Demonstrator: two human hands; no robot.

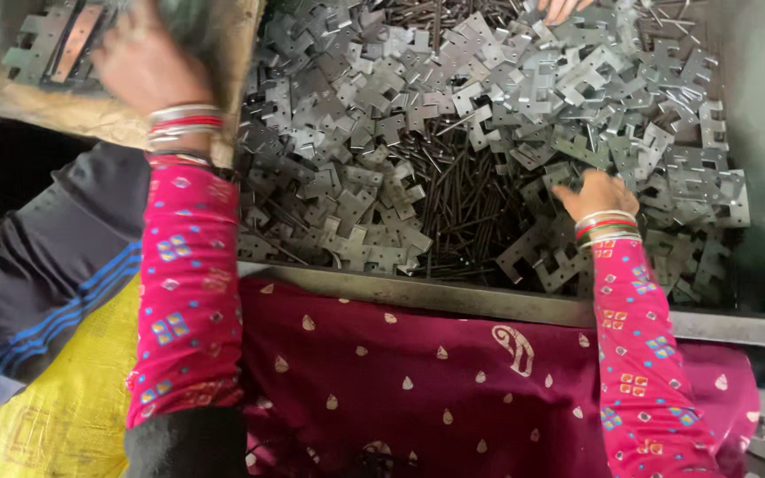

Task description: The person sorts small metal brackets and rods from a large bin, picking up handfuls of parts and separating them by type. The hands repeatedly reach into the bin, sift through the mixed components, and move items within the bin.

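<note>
A deep heap of grey stamped metal plates [489, 97] fills a metal bin, mixed with a dark patch of thin metal pins [467, 208] near the middle. My right hand [597, 195] rests palm down on the plates at the right side of the heap, fingers curled into them; what it grips is hidden. My left hand [145, 60], blurred, reaches up into a worn cardboard box [55, 111] at top left that holds a few plates [42, 49]. Both wrists wear bangles over pink patterned sleeves.
The bin's front rim [506, 305] runs across below the heap. Maroon patterned cloth [418, 381] covers my lap. A dark jacket with blue stripes [55, 274] and a yellow sack [55, 407] lie at left. Another person's fingers [561, 9] show at the top edge.
</note>
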